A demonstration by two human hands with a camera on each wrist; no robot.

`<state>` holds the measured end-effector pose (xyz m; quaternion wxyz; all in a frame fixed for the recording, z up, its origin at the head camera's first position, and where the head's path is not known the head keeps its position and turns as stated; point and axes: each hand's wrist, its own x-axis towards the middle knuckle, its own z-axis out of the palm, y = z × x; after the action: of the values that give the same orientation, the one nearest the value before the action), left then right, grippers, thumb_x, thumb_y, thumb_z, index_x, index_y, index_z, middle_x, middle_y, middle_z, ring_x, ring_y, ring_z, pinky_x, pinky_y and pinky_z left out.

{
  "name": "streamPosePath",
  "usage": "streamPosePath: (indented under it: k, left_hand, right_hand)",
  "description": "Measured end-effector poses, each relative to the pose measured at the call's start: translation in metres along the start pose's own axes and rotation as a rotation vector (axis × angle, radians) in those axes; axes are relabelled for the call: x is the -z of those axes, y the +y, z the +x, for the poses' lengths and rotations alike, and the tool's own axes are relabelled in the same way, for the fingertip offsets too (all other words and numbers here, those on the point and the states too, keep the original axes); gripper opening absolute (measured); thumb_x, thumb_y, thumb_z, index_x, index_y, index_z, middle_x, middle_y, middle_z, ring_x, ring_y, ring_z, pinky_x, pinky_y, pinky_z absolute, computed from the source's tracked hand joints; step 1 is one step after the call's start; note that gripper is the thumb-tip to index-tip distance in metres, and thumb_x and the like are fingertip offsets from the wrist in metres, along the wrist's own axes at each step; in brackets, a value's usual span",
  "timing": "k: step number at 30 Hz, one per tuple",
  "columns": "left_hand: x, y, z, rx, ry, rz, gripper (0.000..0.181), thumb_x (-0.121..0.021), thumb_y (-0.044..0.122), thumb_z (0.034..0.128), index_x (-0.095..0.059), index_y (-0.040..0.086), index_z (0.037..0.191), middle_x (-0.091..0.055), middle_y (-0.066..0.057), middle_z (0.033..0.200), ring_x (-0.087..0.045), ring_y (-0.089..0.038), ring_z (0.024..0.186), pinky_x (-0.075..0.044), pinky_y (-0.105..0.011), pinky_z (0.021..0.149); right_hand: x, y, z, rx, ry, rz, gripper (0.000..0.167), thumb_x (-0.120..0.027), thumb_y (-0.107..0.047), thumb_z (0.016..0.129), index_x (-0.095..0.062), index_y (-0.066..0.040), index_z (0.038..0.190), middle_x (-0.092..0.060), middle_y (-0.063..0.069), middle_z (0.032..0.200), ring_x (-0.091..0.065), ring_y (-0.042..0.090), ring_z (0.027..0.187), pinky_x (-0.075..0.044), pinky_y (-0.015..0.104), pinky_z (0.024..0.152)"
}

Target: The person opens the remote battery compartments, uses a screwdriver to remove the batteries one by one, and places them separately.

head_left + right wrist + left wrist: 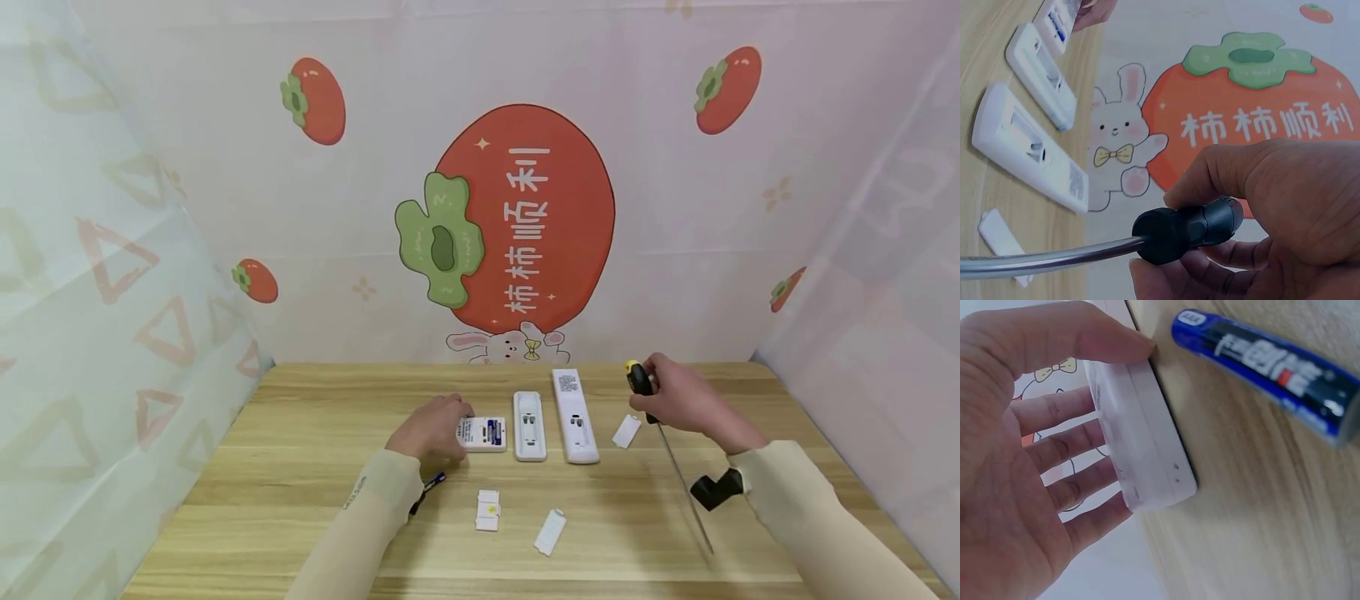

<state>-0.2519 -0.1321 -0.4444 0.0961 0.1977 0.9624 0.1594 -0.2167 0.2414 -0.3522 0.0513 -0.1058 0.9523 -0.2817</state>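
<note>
A small white battery-powered device point(471, 432) lies with its open compartment up and blue batteries point(492, 432) inside. My left hand point(432, 429) grips its left end; in the left wrist view, the thumb is on one side and the fingers point(1063, 409) on the other. Near that wrist lies a loose blue AAA battery point(1266, 369). My right hand point(682, 398) holds a long-shafted screwdriver point(641, 385) by its black and yellow handle, above the table's right side. Its shaft point(1054, 262) slants down toward the table's front.
Two white remotes point(529, 452) point(566, 396) lie with battery compartments uncovered, right of the device. A white battery cover point(627, 431) lies beside the longer remote. Two more covers point(487, 504) point(551, 532) are nearer the front. A patterned cloth point(360, 200) hangs behind the wooden table point(300, 517).
</note>
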Motion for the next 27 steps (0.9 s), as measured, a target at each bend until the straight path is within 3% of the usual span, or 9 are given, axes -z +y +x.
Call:
streamPosePath:
  k: [9, 18, 27]
  left_hand:
    - [0.004, 0.000, -0.001, 0.008, -0.002, -0.002, 0.059, -0.083, 0.000, 0.0662, -0.070, 0.008, 0.123, -0.060, 0.001, 0.106, -0.052, -0.018, 0.092, -0.051, -0.037, 0.086]
    - [0.007, 0.001, 0.003, 0.011, -0.010, -0.032, 0.052, -0.089, -0.002, 0.0675, -0.074, 0.007, 0.116, -0.064, 0.000, 0.101, -0.056, -0.018, 0.089, -0.053, -0.037, 0.084]
    - [0.008, 0.005, 0.001, 0.026, -0.023, -0.056, 0.057, -0.093, -0.001, 0.0668, -0.073, 0.004, 0.120, -0.068, -0.005, 0.108, -0.060, -0.019, 0.092, -0.054, -0.039, 0.091]
  right_hand:
    - [0.000, -0.014, -0.003, 0.036, 0.031, 0.000, 0.041, -0.068, -0.016, 0.088, -0.049, 0.006, 0.116, -0.058, 0.008, 0.077, -0.054, 0.019, 0.062, -0.046, 0.033, 0.055]
    - [0.002, -0.024, -0.008, 0.036, 0.038, 0.011, 0.042, -0.070, -0.016, 0.088, -0.049, 0.004, 0.118, -0.060, 0.008, 0.081, -0.056, 0.019, 0.065, -0.047, 0.034, 0.057]
    - [0.001, -0.031, -0.012, 0.078, 0.057, 0.045, 0.040, -0.069, -0.013, 0.088, -0.049, 0.004, 0.118, -0.061, 0.008, 0.084, -0.058, 0.018, 0.069, -0.050, 0.033, 0.060]
